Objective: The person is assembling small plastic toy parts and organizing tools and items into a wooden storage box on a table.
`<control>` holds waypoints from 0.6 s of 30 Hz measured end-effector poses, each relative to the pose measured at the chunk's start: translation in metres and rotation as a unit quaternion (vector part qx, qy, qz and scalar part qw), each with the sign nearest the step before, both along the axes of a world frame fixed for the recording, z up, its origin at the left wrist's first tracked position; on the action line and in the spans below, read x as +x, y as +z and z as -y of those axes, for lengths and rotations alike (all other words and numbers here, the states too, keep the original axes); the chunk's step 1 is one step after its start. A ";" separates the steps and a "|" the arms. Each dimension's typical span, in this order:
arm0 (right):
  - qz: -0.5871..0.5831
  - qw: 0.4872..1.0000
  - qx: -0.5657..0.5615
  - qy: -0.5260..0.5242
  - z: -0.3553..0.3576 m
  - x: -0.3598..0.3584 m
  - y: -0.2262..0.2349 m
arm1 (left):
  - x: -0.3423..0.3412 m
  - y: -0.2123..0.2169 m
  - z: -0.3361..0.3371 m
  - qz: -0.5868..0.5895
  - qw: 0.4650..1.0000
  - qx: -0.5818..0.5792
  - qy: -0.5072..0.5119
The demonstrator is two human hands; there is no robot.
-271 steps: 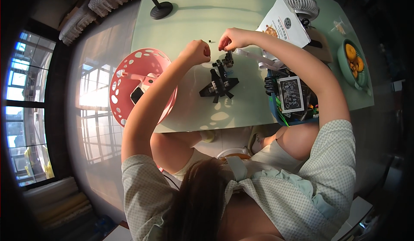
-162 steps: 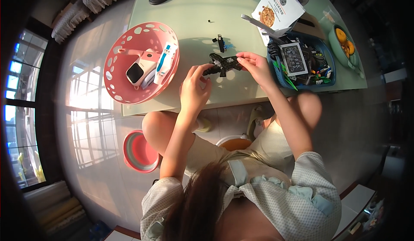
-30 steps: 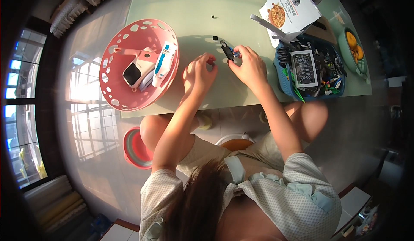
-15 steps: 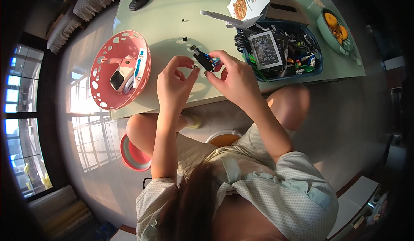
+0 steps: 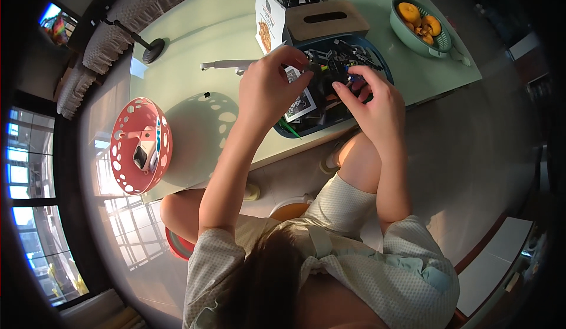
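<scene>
My left hand (image 5: 270,87) and my right hand (image 5: 370,96) are raised together above the table edge, both pinching a small black device (image 5: 330,77) with dark arms and a bit of blue on it. The device hangs over a blue tray (image 5: 377,58) full of small dark parts, cables and a printed card (image 5: 299,102). Fingers cover most of the device, so its shape is hard to make out.
A pale green table (image 5: 194,52) carries a red perforated basket (image 5: 121,152) with a white gadget inside at the left edge. A brown tissue box (image 5: 324,25), a printed booklet (image 5: 266,20), a green bowl of oranges (image 5: 415,25) and a black lamp base (image 5: 154,50) stand farther back.
Both hands have carried the black device from the middle of the table to the right, over the blue tray. My head has turned, shifting the whole view.
</scene>
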State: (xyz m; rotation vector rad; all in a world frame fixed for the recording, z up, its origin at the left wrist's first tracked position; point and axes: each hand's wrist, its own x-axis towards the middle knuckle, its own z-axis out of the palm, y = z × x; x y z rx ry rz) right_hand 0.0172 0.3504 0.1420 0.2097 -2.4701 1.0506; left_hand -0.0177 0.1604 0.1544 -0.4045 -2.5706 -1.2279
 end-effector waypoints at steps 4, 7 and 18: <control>0.003 1.000 0.022 -0.007 -0.009 -0.018 -0.002 | -0.026 -0.001 -0.016 0.014 1.000 -0.024 0.007; -0.018 0.997 0.074 -0.019 -0.008 -0.033 -0.007 | -0.041 -0.004 -0.023 0.011 0.999 -0.044 0.006; 0.016 0.999 0.012 -0.027 -0.004 -0.034 -0.018 | -0.038 -0.006 -0.014 0.024 0.997 -0.066 0.018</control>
